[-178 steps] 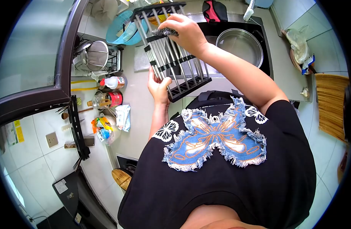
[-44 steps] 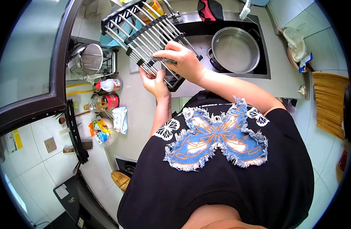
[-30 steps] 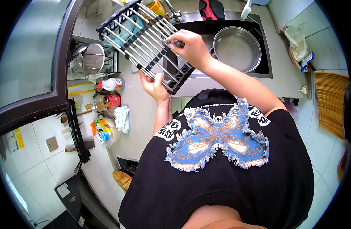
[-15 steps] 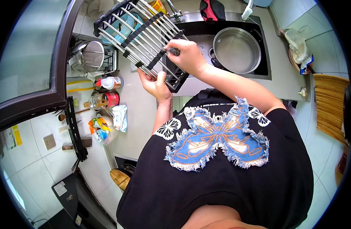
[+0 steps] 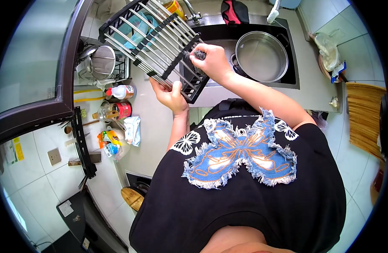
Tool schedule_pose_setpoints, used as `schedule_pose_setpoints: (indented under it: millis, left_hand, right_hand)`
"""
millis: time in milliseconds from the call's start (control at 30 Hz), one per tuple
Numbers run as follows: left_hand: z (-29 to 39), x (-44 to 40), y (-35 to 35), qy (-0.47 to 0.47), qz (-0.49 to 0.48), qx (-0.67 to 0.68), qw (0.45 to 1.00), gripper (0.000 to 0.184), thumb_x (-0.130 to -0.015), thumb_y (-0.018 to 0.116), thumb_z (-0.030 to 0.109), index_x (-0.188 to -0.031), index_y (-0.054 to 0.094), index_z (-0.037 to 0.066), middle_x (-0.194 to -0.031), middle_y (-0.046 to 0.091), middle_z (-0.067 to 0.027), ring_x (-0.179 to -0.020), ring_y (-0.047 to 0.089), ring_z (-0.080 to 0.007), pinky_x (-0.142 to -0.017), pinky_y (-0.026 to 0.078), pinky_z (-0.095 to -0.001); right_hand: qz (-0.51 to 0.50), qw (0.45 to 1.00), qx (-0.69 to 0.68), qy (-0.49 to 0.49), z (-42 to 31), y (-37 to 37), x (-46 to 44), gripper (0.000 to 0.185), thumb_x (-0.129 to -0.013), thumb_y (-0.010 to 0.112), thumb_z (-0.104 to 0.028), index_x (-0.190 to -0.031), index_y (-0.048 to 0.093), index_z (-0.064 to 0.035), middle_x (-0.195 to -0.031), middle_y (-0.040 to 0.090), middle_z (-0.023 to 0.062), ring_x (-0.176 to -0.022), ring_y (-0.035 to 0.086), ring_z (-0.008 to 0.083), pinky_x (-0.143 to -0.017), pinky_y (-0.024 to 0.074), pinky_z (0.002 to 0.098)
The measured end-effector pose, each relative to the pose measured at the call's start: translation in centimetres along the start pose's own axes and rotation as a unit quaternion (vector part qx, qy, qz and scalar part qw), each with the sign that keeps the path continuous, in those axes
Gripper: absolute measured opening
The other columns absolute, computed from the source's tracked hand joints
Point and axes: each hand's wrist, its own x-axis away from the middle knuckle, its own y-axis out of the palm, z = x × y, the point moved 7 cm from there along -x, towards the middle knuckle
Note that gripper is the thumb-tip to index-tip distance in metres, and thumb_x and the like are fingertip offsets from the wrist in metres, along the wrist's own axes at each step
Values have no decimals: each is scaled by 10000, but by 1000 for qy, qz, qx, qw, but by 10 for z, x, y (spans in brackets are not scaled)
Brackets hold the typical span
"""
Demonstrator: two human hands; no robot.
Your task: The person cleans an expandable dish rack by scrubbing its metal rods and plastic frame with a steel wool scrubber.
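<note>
A rack [image 5: 156, 32] with shiny metal bars and black end frames is held tilted over the counter and the sink's left edge. My left hand [image 5: 173, 100] grips its near lower edge, thumb up and fingers going underneath, partly hidden. In my right hand [image 5: 216, 65] is a dark grey, wiry scouring pad [image 5: 199, 55], pinched between thumb and fingers. The pad is at the rack's black cross strip on the right side. To the right, a round metal pot [image 5: 262, 79] holding cloudy water sits in the sink.
Behind the rack stand a light blue basin [image 5: 136, 26] and the faucet [image 5: 195, 17]. A black-and-pink cloth item [image 5: 235, 12] lies at the sink's back rim. Bottles, a red-labelled jar [image 5: 124, 109] and packets line the left counter. A dark-framed window [image 5: 65, 55] juts in at left.
The rack has shifted slightly left and changed its tilt a little, with my left hand moving along. My right hand has moved slightly to the right with the pad.
</note>
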Motion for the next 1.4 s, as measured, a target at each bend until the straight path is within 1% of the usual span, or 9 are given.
schedule_pose_setpoints:
  millis: [67, 300, 400, 933, 1033, 1133, 1200, 1233, 1400]
  left_hand:
    - [-4, 1, 0, -28, -10, 13, 999, 731, -735, 551, -93, -1455, 472, 7, -1171, 619, -39, -983, 607, -126, -900, 471, -254]
    - [-7, -2, -8, 0, 10, -9, 1000, 700, -757, 568, -62, -1446, 484, 27, -927, 568, 10, -697, 500, -52, -613, 406, -190]
    - [-13, 0, -13, -13, 9, -5, 1000, 676, -762, 566, -51, -1429, 496, 34, -797, 504, 21, -604, 463, -54, -534, 378, -199]
    - [-6, -4, -7, 60, 4, -27, 998, 723, -767, 547, -61, -1478, 464, 41, -800, 501, 27, -606, 446, -47, -532, 360, -199]
    - [-15, -3, -9, -56, -10, 1, 998, 808, -712, 561, -67, -1503, 401, -18, -1257, 598, -88, -1112, 630, -189, -1020, 468, -307]
    - [-7, -5, -6, 0, 3, -1, 1000, 716, -761, 541, -63, -1466, 463, 33, -861, 517, 20, -663, 457, -51, -572, 372, -201]
    - [-2, -9, -2, 28, -1, -12, 1000, 710, -766, 541, -59, -1465, 466, 37, -836, 496, 26, -652, 446, -51, -563, 361, -197]
    - [-1, -10, -1, 38, -2, -16, 999, 707, -768, 541, -58, -1464, 467, 39, -828, 489, 28, -648, 443, -51, -559, 358, -196]
    - [-8, -6, -12, 14, 2, -21, 1000, 743, -764, 542, -54, -1496, 445, 33, -868, 511, 21, -673, 449, -55, -586, 369, -197]
  right_hand:
    - [63, 992, -48, -103, -19, -11, -8, 153, -849, 767, -159, -950, 762, -43, -825, 744, 139, -688, 709, 203, -672, 538, 315]
    - [-4, 1000, -9, 3, 2, 2, 3, 164, -837, 777, -169, -946, 763, -46, -846, 755, 140, -756, 733, 197, -716, 546, 307]
    - [58, 992, -68, -85, -20, -10, -8, 152, -853, 780, -173, -938, 766, -48, -841, 759, 128, -740, 729, 172, -700, 550, 302]
    - [10, 999, 20, -27, -1, -8, -14, 161, -841, 775, -175, -905, 753, -29, -775, 720, 153, -658, 670, 181, -663, 522, 309]
    - [54, 997, -14, -60, -5, -16, -20, 165, -842, 775, -178, -904, 755, -26, -773, 723, 148, -673, 690, 173, -661, 528, 309]
    - [67, 994, -61, -66, -18, -21, -25, 183, -814, 778, -194, -899, 744, -35, -791, 709, 194, -729, 711, 346, -674, 553, 371]
    - [47, 995, -43, -79, -14, -12, -24, 185, -815, 781, -196, -900, 744, -35, -778, 705, 189, -709, 704, 341, -672, 553, 372]
    - [34, 996, 8, -84, -11, -10, -21, 164, -847, 772, -174, -917, 756, -26, -786, 729, 146, -670, 694, 195, -662, 533, 308]
    - [80, 990, -2, -113, -5, -29, -27, 162, -853, 775, -189, -918, 769, -41, -794, 746, 130, -658, 702, 175, -641, 541, 295]
